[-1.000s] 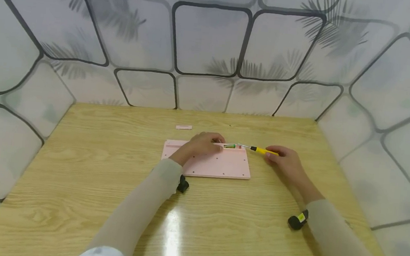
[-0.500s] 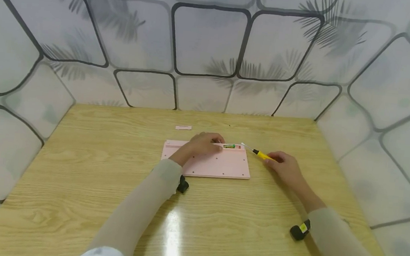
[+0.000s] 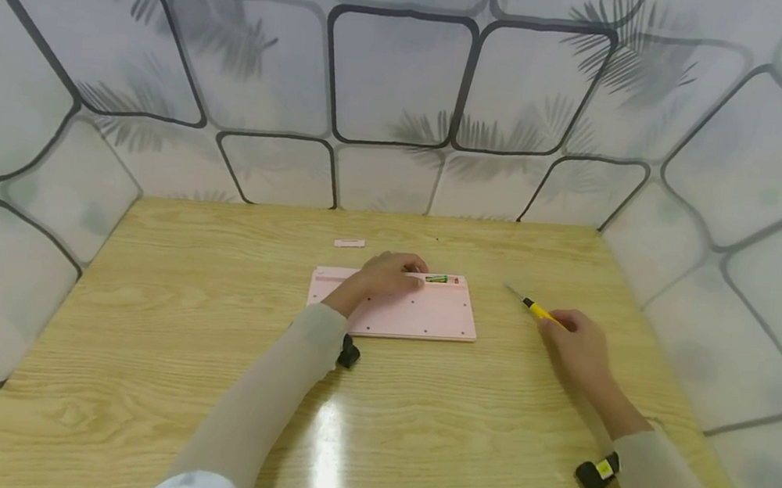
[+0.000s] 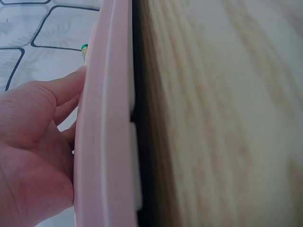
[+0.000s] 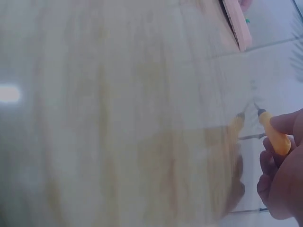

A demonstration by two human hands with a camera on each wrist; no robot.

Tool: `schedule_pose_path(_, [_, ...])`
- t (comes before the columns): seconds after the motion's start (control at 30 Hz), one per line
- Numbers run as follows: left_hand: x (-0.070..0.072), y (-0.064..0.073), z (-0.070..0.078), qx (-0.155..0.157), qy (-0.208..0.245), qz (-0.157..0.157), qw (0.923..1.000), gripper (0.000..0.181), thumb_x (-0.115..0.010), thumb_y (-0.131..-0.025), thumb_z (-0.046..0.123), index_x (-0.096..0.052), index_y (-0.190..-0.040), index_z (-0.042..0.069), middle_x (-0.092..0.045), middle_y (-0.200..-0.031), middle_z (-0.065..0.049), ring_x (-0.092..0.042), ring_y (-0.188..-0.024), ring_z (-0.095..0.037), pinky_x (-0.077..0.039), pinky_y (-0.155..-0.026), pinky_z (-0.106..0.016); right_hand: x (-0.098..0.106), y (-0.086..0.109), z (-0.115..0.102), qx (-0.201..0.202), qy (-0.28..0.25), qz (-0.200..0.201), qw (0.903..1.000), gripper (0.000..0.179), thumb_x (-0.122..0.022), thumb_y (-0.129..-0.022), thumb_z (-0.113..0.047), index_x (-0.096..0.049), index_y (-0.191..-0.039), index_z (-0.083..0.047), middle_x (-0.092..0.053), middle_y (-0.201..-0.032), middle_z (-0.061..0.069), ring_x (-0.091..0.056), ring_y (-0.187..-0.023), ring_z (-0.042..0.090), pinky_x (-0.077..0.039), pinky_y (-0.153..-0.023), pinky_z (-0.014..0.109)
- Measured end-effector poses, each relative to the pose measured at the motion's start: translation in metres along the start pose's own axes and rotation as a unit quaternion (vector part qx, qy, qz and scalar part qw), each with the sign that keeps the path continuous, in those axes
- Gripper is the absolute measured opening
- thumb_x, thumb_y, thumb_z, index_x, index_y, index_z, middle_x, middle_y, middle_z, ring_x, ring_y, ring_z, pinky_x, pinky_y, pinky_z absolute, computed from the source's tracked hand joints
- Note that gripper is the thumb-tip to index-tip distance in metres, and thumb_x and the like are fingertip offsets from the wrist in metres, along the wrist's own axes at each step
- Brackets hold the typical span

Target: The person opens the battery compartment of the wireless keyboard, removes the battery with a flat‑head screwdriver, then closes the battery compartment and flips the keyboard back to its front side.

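Observation:
A pink keyboard [image 3: 419,317] lies face down on the wooden table, screw holes dotted over its back. Along its far edge is an uncovered battery compartment, where a green battery [image 3: 437,278] shows. My left hand [image 3: 386,273] grips the raised far edge left of the battery, fingers over the back of the ridge and thumb on the near side. In the left wrist view the battery's green end [image 4: 84,47] sticks up past the thumb. To the right of the keyboard, my right hand [image 3: 578,344] holds a yellow-handled screwdriver [image 3: 542,311], its metal tip pointing left and away, apart from the keyboard.
A small pink battery cover [image 3: 349,243] lies on the table [image 3: 179,318] behind the keyboard. Patterned cloth walls [image 3: 400,80] stand at the table's back and sides. A tiny dark speck lies near the back edge.
The screwdriver tip has left the right end of the battery compartment; my right hand has drawn it right and toward me. My left hand and the keyboard have stayed in place.

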State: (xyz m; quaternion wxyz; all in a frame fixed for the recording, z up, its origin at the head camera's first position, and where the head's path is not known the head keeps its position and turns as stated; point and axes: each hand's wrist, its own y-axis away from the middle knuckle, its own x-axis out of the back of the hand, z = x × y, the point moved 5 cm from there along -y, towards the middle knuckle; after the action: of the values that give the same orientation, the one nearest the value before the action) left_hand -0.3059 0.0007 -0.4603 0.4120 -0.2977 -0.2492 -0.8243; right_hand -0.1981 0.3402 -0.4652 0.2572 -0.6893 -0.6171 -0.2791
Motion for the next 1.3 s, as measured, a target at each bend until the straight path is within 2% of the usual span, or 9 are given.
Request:
schedule_pose_path(0.2, [0.0, 0.0, 0.0, -0.001, 0.003, 0.003, 1.0, 0.031, -0.059, -0.102, 0.032, -0.063, -0.131, 0.022, -0.064, -0.131, -0.002, -0.05, -0.126, -0.027, -0.03, -0.112, -0.053, 0.007, 0.004, 0.015, -0.033, 0.041, 0.038, 0.9979, 0.045, -0.058, -0.102, -0.039, -0.066, -0.122, 0.0, -0.068, -0.117, 0.024, -0.061, -0.106, 0.036, -0.043, -0.082, 0.036])
schedule_pose_path(0.5, [-0.001, 0.0, -0.001, 0.003, 0.008, 0.005, 0.9999, 0.03, -0.059, -0.102, 0.033, -0.063, -0.13, 0.023, -0.064, -0.129, -0.001, -0.048, -0.125, -0.027, -0.027, -0.114, -0.053, 0.009, 0.006, 0.021, -0.062, 0.068, 0.054, 0.9943, 0.044, -0.058, -0.1, -0.041, -0.069, -0.117, -0.001, -0.07, -0.117, 0.022, -0.063, -0.105, 0.039, -0.046, -0.078, 0.039])
schedule_pose_path(0.7, [-0.002, 0.0, -0.001, 0.005, 0.01, 0.003, 0.9999, 0.03, -0.059, -0.102, 0.032, -0.063, -0.131, 0.024, -0.064, -0.129, -0.001, -0.048, -0.123, -0.026, -0.027, -0.112, -0.052, 0.005, 0.004, 0.019, -0.06, 0.08, 0.054, 0.9935, 0.044, -0.059, -0.099, -0.042, -0.071, -0.113, -0.002, -0.072, -0.111, 0.021, -0.065, -0.098, 0.036, -0.045, -0.071, 0.034])
schedule_pose_path(0.93, [-0.003, -0.002, -0.003, 0.006, 0.005, 0.003, 1.0, 0.028, -0.058, -0.102, 0.033, -0.063, -0.129, 0.026, -0.063, -0.129, 0.001, -0.047, -0.125, -0.025, -0.027, -0.112, -0.052, 0.002, 0.005, 0.01, -0.06, 0.08, 0.039, 0.9942, 0.049, -0.057, -0.1, -0.046, -0.069, -0.116, -0.001, -0.071, -0.114, 0.022, -0.065, -0.101, 0.038, -0.048, -0.074, 0.038])
schedule_pose_path(1.3, [-0.003, -0.001, -0.003, 0.004, 0.006, 0.004, 1.0, 0.029, -0.058, -0.102, 0.033, -0.063, -0.129, 0.025, -0.063, -0.129, 0.001, -0.047, -0.126, -0.026, -0.026, -0.113, -0.054, 0.003, 0.009, 0.007, -0.03, 0.101, 0.039, 0.9936, 0.052, -0.054, -0.101, -0.049, -0.07, -0.117, -0.001, -0.071, -0.113, 0.022, -0.066, -0.099, 0.038, -0.051, -0.07, 0.039])
